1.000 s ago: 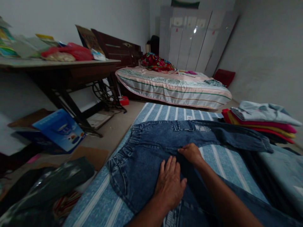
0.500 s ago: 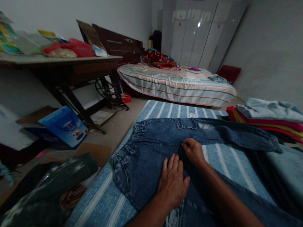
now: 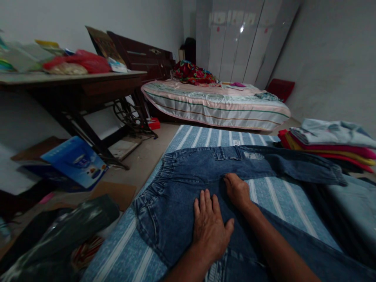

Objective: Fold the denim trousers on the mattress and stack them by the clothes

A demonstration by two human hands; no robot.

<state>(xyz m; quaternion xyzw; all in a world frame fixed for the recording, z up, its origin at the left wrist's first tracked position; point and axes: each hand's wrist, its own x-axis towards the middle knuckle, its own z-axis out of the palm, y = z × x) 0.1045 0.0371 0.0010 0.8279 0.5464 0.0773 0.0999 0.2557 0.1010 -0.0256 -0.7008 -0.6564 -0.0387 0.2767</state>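
Observation:
A pair of blue denim jeans (image 3: 176, 207) lies spread on a blue-and-white striped mattress (image 3: 123, 243), its gathered elastic waist towards the left and its legs running right. My left hand (image 3: 210, 227) rests flat on the upper part of the jeans, fingers stretched out and thumb apart. Just right of it, my right hand (image 3: 237, 192) is closed, its fingertips pinching the denim near the crotch, where the two legs part. The fingertips are partly hidden by the hand itself. A cargo pocket and a pale frayed patch show on the far leg.
Folded clothes (image 3: 329, 141) are stacked at the right, with more garments (image 3: 352, 207) nearer. A sewing-machine table (image 3: 117, 80) stands at left, above a blue carton (image 3: 76, 162). Dark clothing (image 3: 82, 223) lies at lower left. Another bed (image 3: 217, 105) and a wardrobe (image 3: 232, 47) are behind.
My left hand has slid slightly left across the denim, its fingers a little more spread. My right hand keeps its pinch in nearly the same spot. The view has shifted a little.

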